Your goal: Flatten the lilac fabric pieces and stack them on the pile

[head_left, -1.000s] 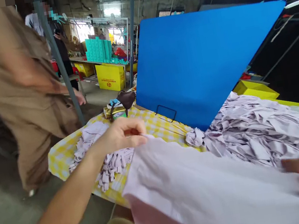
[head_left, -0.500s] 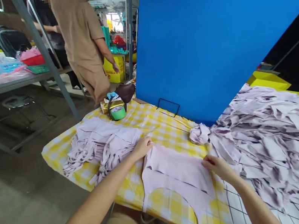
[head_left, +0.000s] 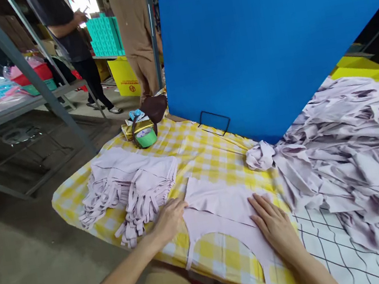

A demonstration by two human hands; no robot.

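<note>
A pale lilac strappy top [head_left: 217, 200] lies spread on the yellow-and-white checked cloth [head_left: 209, 155], its straps and scooped neckline toward me. My left hand [head_left: 169, 219] is closed at the top's left edge, with its fingertips on the fabric. My right hand [head_left: 272, 222] rests flat on the right side, fingers stretched out over the cloth of the top. Left of it sits a neat stack of similar lilac tops [head_left: 125, 172], straps hanging toward me. On the right is a large loose heap of lilac garments [head_left: 365, 151], one crumpled piece reaching close to my right hand.
A large blue board [head_left: 225, 53] stands behind the table. Green tape [head_left: 146, 138], a gold packet [head_left: 128, 132] and a dark brown bag [head_left: 155, 108] lie at the far edge. A metal-framed bench [head_left: 20, 106] holds baskets at left. Two people stand beyond.
My right hand has gone from pinching the top's edge to lying flat on it. My left hand has slid down the left edge toward me. The person in brown has moved farther away.
</note>
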